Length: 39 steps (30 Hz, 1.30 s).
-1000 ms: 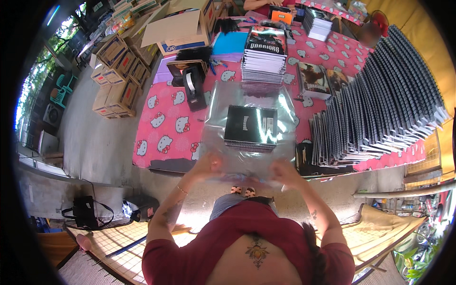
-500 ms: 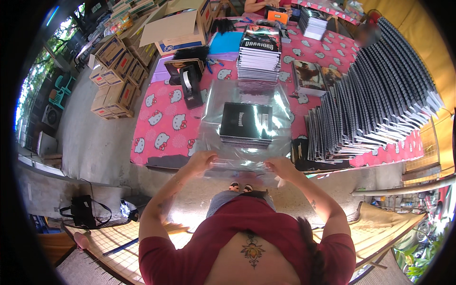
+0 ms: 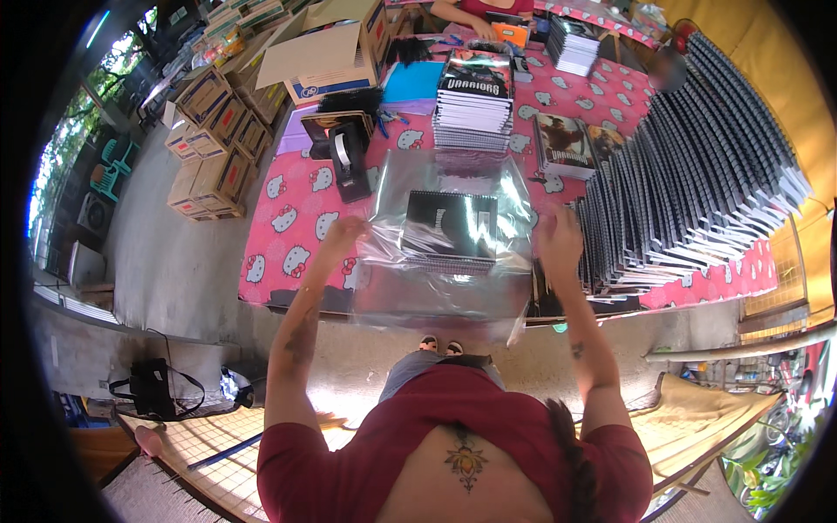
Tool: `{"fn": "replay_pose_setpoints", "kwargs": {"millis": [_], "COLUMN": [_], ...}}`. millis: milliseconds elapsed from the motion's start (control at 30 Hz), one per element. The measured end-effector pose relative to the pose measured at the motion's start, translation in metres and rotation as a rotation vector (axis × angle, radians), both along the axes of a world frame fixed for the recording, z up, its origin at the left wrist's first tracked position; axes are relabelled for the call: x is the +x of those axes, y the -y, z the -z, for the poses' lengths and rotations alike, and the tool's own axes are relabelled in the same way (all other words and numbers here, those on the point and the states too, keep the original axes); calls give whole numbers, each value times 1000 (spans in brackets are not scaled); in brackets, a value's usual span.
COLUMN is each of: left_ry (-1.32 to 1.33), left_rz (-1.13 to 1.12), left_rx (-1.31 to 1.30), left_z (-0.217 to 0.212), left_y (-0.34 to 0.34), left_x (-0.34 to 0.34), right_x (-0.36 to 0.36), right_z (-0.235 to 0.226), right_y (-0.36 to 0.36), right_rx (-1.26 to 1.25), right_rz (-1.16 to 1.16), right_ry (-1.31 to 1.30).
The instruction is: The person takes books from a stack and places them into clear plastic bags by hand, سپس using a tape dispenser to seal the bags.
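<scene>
Spiral notebooks [image 3: 449, 228], a short black-covered stack, sit inside a clear plastic bag [image 3: 445, 261] held above the near edge of the tabletop [image 3: 288, 244]. Left hand [image 3: 343, 234] grips the bag's left side, right hand [image 3: 560, 240] its right side, fingers closed on the film. Beyond stands a taller notebook pile [image 3: 473, 103], a tape dispenser [image 3: 349, 157] to the left, and fanned notebooks [image 3: 697, 192] to the right.
</scene>
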State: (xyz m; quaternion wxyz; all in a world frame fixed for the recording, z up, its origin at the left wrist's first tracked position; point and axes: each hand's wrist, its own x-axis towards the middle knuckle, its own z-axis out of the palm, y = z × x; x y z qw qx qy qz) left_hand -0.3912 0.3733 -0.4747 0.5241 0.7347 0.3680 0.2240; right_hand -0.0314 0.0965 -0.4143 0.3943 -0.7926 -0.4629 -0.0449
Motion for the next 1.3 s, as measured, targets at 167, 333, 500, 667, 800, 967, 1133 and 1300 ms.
{"fn": "replay_pose_setpoints", "kwargs": {"millis": [167,333,500,667,800,967,1133,1300], "left_ry": [23,79,46,-272,-331,-354,-155,-279], "left_rz": [-179,-223,174,327,429,385,456,551], "left_rx": [-410,64,627,907,1061,902,1223,800], "left_z": [16,3,-27,50,49,32,3,-36], "left_y": [-5,-33,-40,-86,-82,-84,-77,-52], "left_x": [17,45,182,260,274,272,262,230], "right_x": [-126,-131,-131,-134,-133,-136,-136,-131], "right_z": [39,62,54,46,51,52,52,50], "right_y": [-20,-38,-39,-42,-46,-46,-44,-42], "right_rx": [-129,-258,-317,-350,-342,-332,-343,-335], "right_rz": [-477,-382,-362,-357,-303,-301,-308,-350], "right_ry": [323,287,267,268,260,249,264,285]}}
